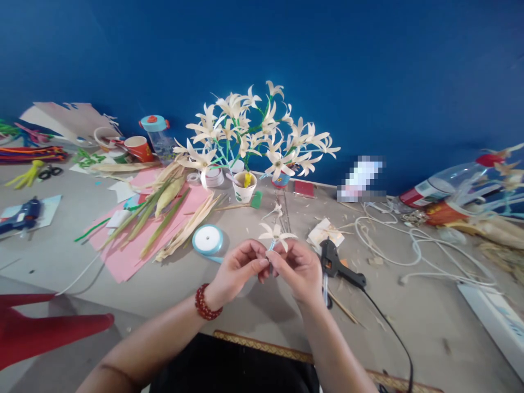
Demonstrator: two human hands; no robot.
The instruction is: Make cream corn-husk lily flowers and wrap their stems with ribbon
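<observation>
A cream artificial flower [277, 234] with narrow petals, which look like dried husk, stands between my hands. My right hand [298, 270] pinches its short stem, wrapped in light blue, just below the petals. My left hand [242, 268], wearing a red bead bracelet, is closed at the same stem with its thumb and fingertips touching the right hand's. Light blue tape [213, 258] runs from the tape roll [207, 240] to behind my left hand; the fingers hide where it ends. Just beyond lies a smaller cream flower [278, 209] on the table.
Finished flowers [245, 125] fill cups by the blue wall. At right lie a black glue gun [341, 268] with its cord, white cables [417, 248] and a power strip [497, 322]. Husks [170, 199] on pink paper [123, 262] and a blue glue gun [27, 214] are left.
</observation>
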